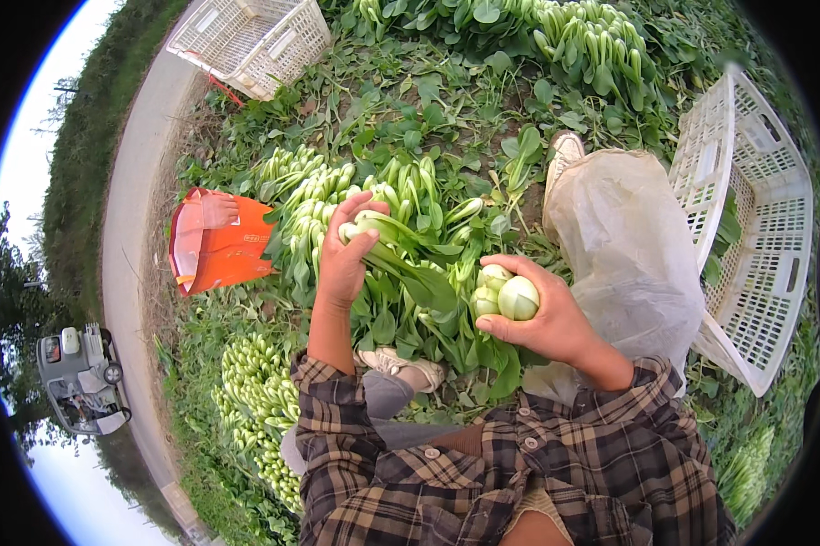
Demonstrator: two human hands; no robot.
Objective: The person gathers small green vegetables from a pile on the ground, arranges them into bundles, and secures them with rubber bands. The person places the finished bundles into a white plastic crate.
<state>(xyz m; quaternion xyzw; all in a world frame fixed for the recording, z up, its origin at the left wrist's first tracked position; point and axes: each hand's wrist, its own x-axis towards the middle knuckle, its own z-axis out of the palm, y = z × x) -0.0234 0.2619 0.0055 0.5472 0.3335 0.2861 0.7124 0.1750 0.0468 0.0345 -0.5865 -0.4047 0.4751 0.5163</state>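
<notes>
My left hand (342, 259) is closed around the pale stem end of a bok choy (410, 264), whose green leaves trail down to the right. In my right hand (555, 318) is a small bunch of bok choy (518, 298), gripped by the stems with the round white bases facing up and the leaves hanging below. Between and beyond both hands lies a heap of cut bok choy (314, 196) on the ground, its bases pointing mostly away from me. My hands are apart, and the leaves from each overlap in the middle.
A white plastic crate (755, 227) tilts at the right, beside a clear plastic sheet (619, 237) over my leg. Another crate (251, 45) stands far left, near an orange bag (223, 241). More bok choy piles (260, 391) lie around. A small vehicle (82, 380) is on the road (137, 227).
</notes>
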